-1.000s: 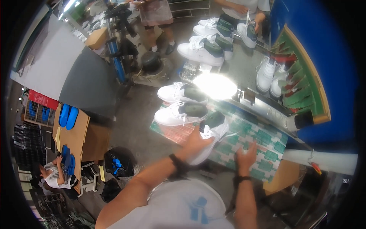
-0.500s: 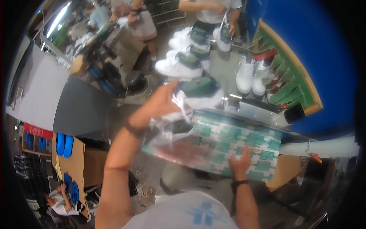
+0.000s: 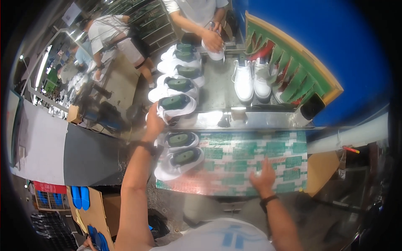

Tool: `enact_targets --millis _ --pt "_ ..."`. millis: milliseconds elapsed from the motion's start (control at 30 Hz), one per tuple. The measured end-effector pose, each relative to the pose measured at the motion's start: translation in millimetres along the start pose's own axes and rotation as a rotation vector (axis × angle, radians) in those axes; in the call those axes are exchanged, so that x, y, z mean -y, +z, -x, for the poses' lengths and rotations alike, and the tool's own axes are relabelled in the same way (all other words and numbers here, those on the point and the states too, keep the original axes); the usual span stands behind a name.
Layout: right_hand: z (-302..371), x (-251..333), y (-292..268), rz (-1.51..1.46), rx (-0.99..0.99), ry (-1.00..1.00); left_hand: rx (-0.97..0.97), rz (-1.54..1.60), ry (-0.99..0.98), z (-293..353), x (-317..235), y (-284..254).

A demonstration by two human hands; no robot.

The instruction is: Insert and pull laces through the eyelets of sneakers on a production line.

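My left hand (image 3: 155, 122) is closed on the heel end of a white shoe (image 3: 186, 109) with a dark green last showing in its opening. This shoe is at the near end of a row of similar white shoes (image 3: 193, 90) along the left of the metal bench. Nearer to me, two more white shoes with green lasts, one (image 3: 194, 139) behind the other (image 3: 171, 167), sit on the left part of a green-and-white patterned board (image 3: 234, 152). Over the board's right part my right hand (image 3: 264, 178) is empty, its fingers apart.
Across the bench, a person (image 3: 197, 16) handles another white shoe (image 3: 213, 52). A laced white pair (image 3: 243, 81) stands beside a green rack (image 3: 307, 81) with a wooden frame. A metal rail (image 3: 217, 120) separates bench and board. Blue slippers (image 3: 80, 198) lie at the lower left.
My left hand has carried the shoe left and away from me, to the end of the row. My right hand stays over the board. The view has shifted.
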State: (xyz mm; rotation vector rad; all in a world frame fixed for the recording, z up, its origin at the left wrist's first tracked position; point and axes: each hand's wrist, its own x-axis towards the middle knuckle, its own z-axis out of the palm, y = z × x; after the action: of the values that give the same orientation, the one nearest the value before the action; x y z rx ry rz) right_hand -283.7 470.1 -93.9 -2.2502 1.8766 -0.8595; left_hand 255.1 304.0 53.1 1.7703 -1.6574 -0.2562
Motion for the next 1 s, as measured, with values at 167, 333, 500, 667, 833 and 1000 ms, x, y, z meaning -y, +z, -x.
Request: enact_targets --millis 167,333,500,667,833,1000 --pt "-5.5 1.0 -4.7 -0.030 0.029 0.023 -0.040 0.005 -0.075 1.9 17.5 6.4" --pt "-12.1 2.5 -7.5 -0.084 0.053 0.051 0.418 -0.882 -0.229 -7.4 -59.7 -54.8" --pt "-8.5 -3.2 -12.2 -0.078 0.045 0.013 0.049 -0.218 0.315 -19.6 -168.3 18.5" --pt "-8.9 -2.8 -6.6 -0.106 0.052 -0.004 0.297 -0.028 0.101 -96.7 -187.1 191.0" --pt "-17.4 2.5 -10.6 -0.103 0.053 -0.004 0.354 0.297 -0.066 -203.9 -156.3 294.5" --pt "-19.3 -5.0 -11.2 -0.043 0.010 -0.025 0.121 0.245 -0.154 -220.3 -144.7 354.1"
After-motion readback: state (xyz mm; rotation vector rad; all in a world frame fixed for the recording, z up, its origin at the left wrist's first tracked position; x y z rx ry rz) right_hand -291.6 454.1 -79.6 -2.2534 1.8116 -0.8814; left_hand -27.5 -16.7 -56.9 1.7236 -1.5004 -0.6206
